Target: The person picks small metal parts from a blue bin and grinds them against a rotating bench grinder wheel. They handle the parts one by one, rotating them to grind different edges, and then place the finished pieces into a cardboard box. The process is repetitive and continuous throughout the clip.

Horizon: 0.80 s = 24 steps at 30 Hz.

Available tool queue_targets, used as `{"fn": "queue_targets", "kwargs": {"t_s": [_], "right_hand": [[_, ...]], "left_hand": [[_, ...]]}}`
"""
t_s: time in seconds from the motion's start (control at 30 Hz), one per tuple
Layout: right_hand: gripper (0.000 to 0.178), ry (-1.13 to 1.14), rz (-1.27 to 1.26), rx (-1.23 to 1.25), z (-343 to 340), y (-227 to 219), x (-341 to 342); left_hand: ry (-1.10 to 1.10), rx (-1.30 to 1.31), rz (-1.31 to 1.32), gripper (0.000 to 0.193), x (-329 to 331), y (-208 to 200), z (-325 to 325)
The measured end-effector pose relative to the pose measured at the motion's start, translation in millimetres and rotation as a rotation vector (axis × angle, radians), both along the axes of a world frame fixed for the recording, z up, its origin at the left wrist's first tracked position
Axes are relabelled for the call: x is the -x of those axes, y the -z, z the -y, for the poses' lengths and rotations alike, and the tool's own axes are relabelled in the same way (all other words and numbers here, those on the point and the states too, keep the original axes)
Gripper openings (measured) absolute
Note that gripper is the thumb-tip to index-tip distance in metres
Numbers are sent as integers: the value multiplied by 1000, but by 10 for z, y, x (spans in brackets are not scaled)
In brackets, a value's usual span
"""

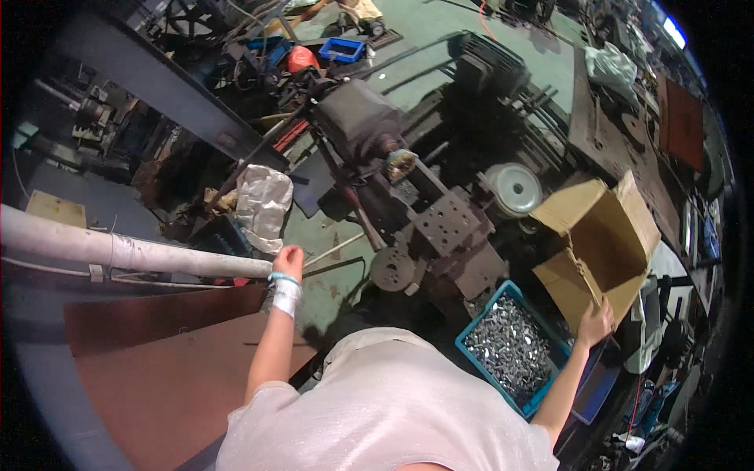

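Observation:
My right hand [596, 322] grips the edge of a flap on an open cardboard box [621, 228], thumb and fingers closed on it. Just left of that hand, a teal plastic bin [477, 370] is filled with many small shiny metal parts [510, 345]. My left hand [289, 262] is raised beside the end of a thick white pipe [181, 257]. Its fingers are curled together, and whatever they may hold is hidden. A pale wrap and a light blue band circle the left wrist.
A dark metal machine [424, 204] with a drilled plate and a round disc [392, 269] stands ahead. A white sack [264, 206] lies beyond my left hand. Brown sheets [173, 377] lie at lower left. A pale round wheel [514, 189] sits left of the box.

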State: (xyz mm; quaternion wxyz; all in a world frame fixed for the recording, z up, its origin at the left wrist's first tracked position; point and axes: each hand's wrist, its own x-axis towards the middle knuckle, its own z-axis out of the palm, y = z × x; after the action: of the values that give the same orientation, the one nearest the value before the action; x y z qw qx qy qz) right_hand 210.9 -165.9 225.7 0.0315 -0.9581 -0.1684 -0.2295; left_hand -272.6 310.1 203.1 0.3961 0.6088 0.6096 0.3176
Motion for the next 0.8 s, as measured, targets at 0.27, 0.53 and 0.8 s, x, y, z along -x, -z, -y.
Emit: {"fn": "queue_targets", "kwargs": {"t_s": [0.27,0.53,0.8], "right_hand": [[28,33,45,-119,-264,-609,909],[27,262,4,-154,-798,-742,2127],[24,165,40,-175,-1506,-1057,2513]], "left_hand": [[-214,-830,-657,29,267,-491,-2329],[-173,-914,-736,34,438,-301,-3541],[-283,-850,-744,33,476,-379,-4218]]}}
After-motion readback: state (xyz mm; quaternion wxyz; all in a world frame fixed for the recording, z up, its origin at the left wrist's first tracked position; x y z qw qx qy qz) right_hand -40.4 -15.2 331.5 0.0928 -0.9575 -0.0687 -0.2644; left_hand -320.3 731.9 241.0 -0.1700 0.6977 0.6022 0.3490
